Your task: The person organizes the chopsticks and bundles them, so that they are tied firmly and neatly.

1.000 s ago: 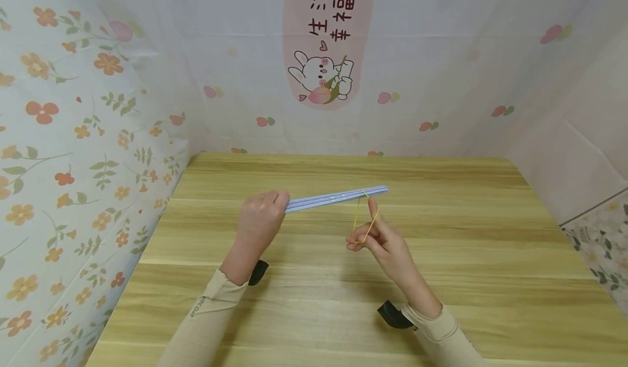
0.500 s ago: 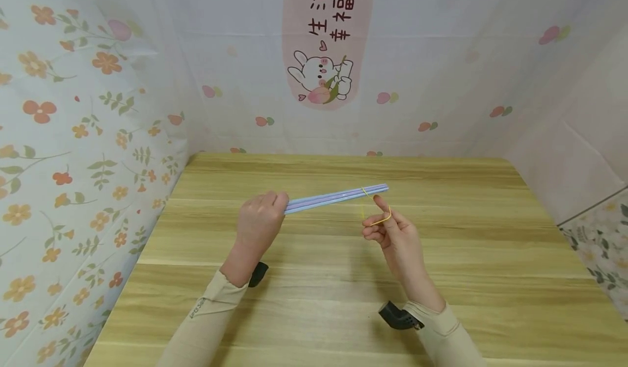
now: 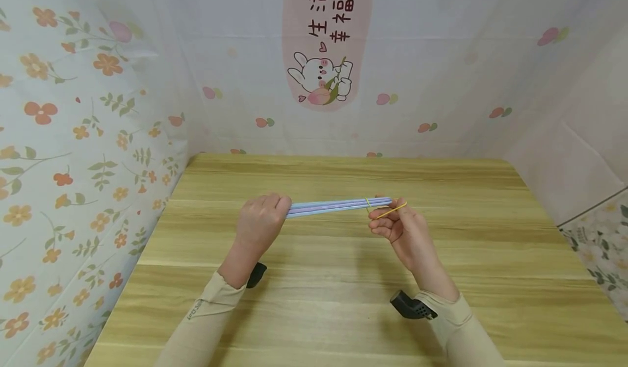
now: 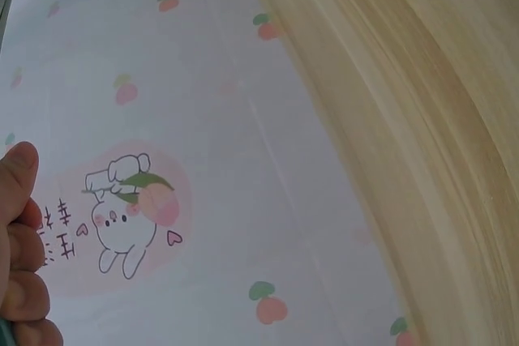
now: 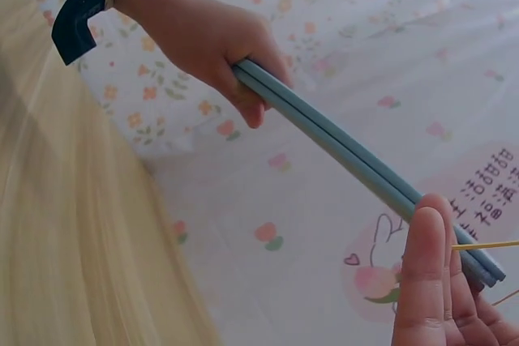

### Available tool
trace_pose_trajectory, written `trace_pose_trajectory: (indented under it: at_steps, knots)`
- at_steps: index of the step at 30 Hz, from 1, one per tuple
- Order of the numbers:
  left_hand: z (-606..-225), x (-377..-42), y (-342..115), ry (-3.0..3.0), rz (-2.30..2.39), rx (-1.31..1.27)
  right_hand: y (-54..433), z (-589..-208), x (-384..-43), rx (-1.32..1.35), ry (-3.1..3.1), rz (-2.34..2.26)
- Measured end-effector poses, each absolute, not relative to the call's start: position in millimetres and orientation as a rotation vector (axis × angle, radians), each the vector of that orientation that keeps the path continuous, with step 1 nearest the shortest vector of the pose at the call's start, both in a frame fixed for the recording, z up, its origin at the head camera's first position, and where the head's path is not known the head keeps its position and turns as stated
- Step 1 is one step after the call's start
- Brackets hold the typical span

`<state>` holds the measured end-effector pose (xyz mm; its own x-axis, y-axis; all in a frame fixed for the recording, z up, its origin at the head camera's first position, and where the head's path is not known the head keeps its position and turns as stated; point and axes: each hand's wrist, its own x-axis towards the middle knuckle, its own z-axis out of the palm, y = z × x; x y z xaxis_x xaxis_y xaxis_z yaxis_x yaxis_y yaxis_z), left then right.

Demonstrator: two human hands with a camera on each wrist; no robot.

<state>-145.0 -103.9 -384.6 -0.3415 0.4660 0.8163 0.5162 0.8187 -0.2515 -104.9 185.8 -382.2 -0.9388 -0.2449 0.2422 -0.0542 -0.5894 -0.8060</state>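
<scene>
My left hand (image 3: pixel 260 222) grips one end of a bundle of slim blue and purple chopsticks (image 3: pixel 333 206), raised above the table and pointing right. A yellow rubber band (image 3: pixel 391 210) is looped round the bundle near its far end. The fingers and thumb of my right hand (image 3: pixel 409 239) hold the rest of the band stretched past the chopstick tips. In the right wrist view, the right fingers (image 5: pixel 426 257) lie beside the chopstick ends, with the band (image 5: pixel 486 245) running off to the right. The left wrist view shows curled left fingers (image 4: pixel 24 293) at its edge.
The wood-grain table (image 3: pixel 314 296) lies beneath both hands. A white cloth with a rabbit print (image 3: pixel 324 78) hangs behind it, and a flowered cloth (image 3: pixel 73 138) on the left. Black wrist devices (image 3: pixel 412 306) sit under both forearms.
My right hand has moved right, drawing the band's loop from below the bundle to past its end. The chopsticks' right end has dipped slightly; the left hand keeps its grip.
</scene>
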Motion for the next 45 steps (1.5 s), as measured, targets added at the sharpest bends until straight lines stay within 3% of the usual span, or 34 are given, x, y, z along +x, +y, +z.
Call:
trace_pose_trajectory:
  at_steps: [29,45]
  knots:
    - [-381,-143,-106,-2.028,-0.043,-0.768,180,-367,-107,-0.195,1.828,-2.427]
    - [-375,-144,-105,-1.968,-0.054,-0.744,178,-364,-101,-0.293,1.959,-2.375]
